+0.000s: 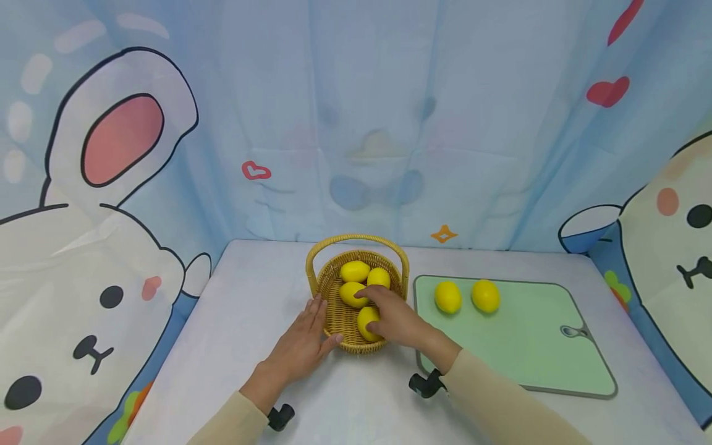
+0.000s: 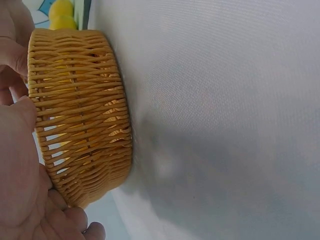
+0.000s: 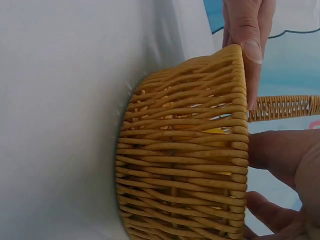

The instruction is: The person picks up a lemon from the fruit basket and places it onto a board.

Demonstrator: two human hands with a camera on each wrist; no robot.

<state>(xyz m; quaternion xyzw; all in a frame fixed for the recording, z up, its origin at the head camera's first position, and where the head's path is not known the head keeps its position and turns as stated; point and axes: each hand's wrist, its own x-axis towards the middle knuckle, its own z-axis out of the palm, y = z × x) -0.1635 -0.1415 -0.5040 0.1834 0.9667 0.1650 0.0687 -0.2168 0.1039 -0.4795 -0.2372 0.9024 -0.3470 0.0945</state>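
Observation:
A round wicker basket (image 1: 338,321) with an upright handle holds several yellow lemons (image 1: 355,271). My left hand (image 1: 297,343) rests against the basket's near left rim, its fingers extended along the outside and thumb at the front edge. My right hand (image 1: 397,315) reaches over the right rim, fingers and thumb spread inside. Its thumb lies on the nearest lemon (image 1: 365,319) while its fingertips touch the middle lemon (image 1: 350,295). In the right wrist view the basket wall (image 3: 185,150) hides those fingertips.
To the basket's right lies a pale green cutting board (image 1: 534,334) with two lemons (image 1: 448,297) near its far left corner. The white table (image 1: 267,272) ends at a light blue printed curtain (image 1: 367,123) behind the basket.

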